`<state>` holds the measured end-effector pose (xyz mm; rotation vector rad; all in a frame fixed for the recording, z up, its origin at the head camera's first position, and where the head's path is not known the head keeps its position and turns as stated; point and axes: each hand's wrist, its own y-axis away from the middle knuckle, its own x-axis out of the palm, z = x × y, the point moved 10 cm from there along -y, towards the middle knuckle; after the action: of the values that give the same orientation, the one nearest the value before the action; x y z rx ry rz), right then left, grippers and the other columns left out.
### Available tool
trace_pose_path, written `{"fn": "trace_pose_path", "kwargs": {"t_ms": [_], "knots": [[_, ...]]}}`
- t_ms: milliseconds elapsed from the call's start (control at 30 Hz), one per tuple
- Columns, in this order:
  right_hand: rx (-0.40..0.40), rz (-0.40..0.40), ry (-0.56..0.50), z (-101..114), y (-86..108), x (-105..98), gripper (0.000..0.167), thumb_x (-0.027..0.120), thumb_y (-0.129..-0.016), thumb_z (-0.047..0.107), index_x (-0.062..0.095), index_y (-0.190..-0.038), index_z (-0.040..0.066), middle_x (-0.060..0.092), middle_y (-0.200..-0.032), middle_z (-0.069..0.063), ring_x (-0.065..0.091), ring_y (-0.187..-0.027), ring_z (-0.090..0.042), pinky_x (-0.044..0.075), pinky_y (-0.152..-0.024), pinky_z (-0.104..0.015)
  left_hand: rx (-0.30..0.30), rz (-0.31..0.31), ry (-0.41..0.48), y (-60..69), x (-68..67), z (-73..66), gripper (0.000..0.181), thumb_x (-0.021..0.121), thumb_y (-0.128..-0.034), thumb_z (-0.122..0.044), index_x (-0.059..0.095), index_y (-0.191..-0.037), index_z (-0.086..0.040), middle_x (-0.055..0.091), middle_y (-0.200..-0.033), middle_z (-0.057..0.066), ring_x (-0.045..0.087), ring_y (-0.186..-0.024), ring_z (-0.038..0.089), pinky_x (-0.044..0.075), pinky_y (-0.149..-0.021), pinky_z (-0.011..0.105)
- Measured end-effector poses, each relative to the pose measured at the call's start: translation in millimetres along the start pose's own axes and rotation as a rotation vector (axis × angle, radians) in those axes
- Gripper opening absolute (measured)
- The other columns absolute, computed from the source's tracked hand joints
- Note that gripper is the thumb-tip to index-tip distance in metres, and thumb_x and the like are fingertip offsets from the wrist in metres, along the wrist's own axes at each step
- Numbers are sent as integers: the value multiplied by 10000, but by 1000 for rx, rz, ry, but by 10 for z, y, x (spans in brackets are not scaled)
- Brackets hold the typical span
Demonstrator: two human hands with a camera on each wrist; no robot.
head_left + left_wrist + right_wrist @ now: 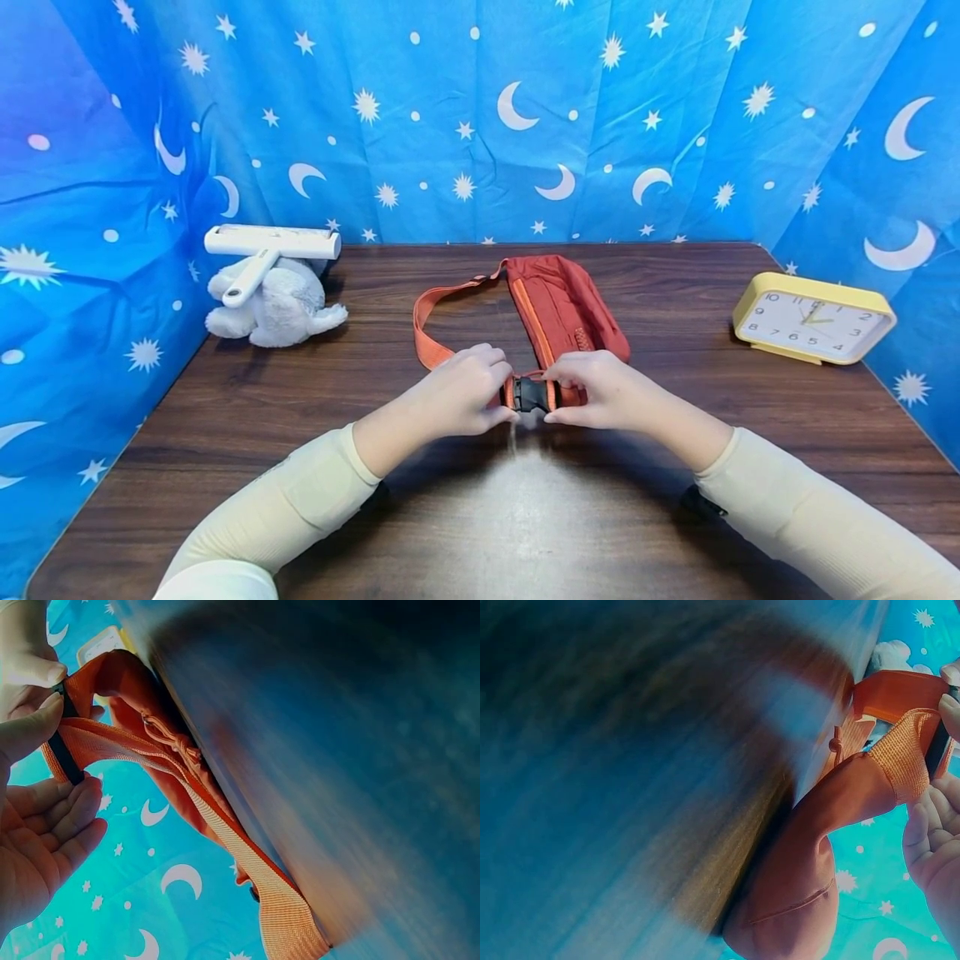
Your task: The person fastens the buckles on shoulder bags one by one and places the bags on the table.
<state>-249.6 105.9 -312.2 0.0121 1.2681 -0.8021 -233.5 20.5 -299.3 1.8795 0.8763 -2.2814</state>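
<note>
A red waist bag (566, 304) with an orange zip lies on the table, its orange strap (431, 321) looping out to the left. At the near end a black side-release buckle (532, 395) is raised in front of the bag, its two halves joined. My left hand (468, 390) pinches the buckle's left side between thumb and fingers. On the other side my right hand (600, 390) pinches the buckle's right end. In the left wrist view the strap (217, 810) runs down from the buckle, and a knotted cord (176, 742) hangs by the bag.
At the far left a white lint roller (272, 243) rests on a grey plush toy (288, 304). A yellow clock (813, 317) stands at the right edge of the brown wooden table (360, 517). Blue star-and-moon cloth (450, 100) hangs behind and along both sides.
</note>
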Motion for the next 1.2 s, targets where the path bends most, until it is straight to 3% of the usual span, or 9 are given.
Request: {"fn": "trace_pose_path", "kwargs": {"t_ms": [767, 1200], "knots": [[-23, -1, -19, 2, -12, 19, 327, 821, -705, 250, 656, -926, 75, 505, -732, 32, 459, -613, -91, 383, -542, -219, -2, 24, 24, -5, 56, 12, 389, 763, -761, -381, 632, -870, -31, 511, -742, 5, 443, -672, 154, 405, -608, 287], [2, 46, -21, 18, -26, 42, 341, 812, -720, 269, 658, -946, 65, 509, -744, 33, 470, -625, -97, 398, -561, -226, 8, 23, 13, -11, 59, -12, 396, 764, -753, -400, 629, -858, -42, 506, -738, 1, 452, -667, 157, 409, -592, 284]]}}
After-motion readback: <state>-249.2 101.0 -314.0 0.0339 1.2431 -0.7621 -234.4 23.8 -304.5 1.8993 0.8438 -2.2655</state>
